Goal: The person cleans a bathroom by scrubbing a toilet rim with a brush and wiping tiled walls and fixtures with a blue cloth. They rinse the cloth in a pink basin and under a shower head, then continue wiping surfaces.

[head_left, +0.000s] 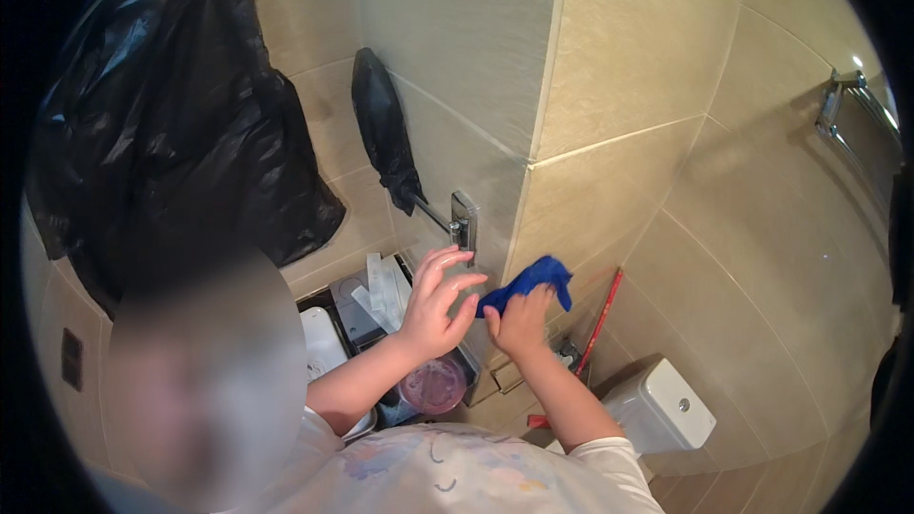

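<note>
My right hand grips a blue cloth and presses it near the corner edge of the tiled wall. Close beside it, my left hand is raised with its fingers apart and slightly curled, holding nothing. Just above the left fingertips is a chrome wall fitting with a square plate, fixed to the grey tile. From that fitting a rod reaches up to a narrow shape wrapped in black plastic. Part of the cloth is hidden by my right hand.
Black plastic sheeting hangs at upper left. Below my left forearm sit a pink-tinted round tub and a white lidded box. A red stick leans on the wall near a white toilet cistern. A chrome towel rack juts out at right.
</note>
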`<state>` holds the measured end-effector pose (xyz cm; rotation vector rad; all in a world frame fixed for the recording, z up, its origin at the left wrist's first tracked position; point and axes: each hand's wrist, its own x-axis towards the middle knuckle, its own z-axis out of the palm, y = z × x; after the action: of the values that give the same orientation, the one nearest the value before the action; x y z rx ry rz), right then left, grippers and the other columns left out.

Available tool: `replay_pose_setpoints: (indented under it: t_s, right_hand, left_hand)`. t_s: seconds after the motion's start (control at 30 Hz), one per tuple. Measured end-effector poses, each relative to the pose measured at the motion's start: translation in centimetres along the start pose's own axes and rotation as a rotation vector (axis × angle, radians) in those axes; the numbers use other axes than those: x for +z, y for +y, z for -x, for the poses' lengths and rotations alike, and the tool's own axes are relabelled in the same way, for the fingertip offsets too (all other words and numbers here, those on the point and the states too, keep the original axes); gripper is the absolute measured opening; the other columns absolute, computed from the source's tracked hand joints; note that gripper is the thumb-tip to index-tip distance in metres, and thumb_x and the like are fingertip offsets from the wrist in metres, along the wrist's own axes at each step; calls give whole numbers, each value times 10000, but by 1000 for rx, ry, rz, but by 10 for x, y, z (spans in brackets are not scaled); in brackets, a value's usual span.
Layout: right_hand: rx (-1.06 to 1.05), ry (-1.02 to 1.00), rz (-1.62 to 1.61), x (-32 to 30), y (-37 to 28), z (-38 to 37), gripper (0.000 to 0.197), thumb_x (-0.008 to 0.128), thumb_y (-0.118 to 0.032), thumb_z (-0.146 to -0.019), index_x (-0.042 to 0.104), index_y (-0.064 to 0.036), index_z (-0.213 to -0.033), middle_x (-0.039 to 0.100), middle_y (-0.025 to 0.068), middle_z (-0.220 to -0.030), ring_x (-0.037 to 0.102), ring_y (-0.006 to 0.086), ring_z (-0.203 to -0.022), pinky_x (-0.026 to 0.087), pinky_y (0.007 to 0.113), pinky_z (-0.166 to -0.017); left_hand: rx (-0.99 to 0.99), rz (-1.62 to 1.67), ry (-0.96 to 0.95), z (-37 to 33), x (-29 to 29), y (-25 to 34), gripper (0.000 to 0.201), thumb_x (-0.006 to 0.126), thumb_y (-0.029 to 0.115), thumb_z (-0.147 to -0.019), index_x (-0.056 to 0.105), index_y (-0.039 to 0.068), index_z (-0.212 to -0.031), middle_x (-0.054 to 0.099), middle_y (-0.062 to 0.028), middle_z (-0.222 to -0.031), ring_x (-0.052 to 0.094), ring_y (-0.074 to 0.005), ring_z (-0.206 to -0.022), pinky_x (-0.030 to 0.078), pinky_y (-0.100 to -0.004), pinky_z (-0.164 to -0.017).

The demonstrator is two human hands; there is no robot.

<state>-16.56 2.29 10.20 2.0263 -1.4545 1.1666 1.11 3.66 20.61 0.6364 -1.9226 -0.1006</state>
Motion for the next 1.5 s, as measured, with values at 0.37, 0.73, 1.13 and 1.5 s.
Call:
replay_pose_setpoints:
  t_s: [0.37,0.73,1.13,1.5]
  right_hand:
    - [-327,337,-173,-72,-12,-134,296,660,-101,-762,557,47,-997,470,350,-1214,466,545,-1102,392,534,-924]
    - [-720,92,414,-168,-69,-244,151,634,-164,-753,538,-88,-840,612,33,-747,622,199,-915,265,457,-1099]
    - [778,-278,-493,-112,47,18,210,445,-219,-956,578,-58,-969,636,109,-983,608,288,-939,486,411,-848]
    - [1107,-36,-1918,-130,40,28,566,353,-448,-975,445,5,-1301,532,187,-1279,512,336,-1181,402,474,-998]
  left_hand:
    - [24,-6,47,2,-11,-4,237,630,78,-780,624,64,-1017,542,-122,-1126,493,-326,-1112,339,-469,-996]
    - [-78,80,148,30,-28,-24,227,628,46,-773,605,41,-998,572,-116,-1044,525,-321,-1019,387,-426,-927]
    - [-46,213,90,33,-9,-29,225,612,40,-788,596,40,-1013,591,-118,-1015,550,-313,-991,401,-430,-929]
    - [16,225,-70,39,2,-25,231,611,12,-769,612,37,-998,601,-124,-994,565,-312,-979,413,-450,-927]
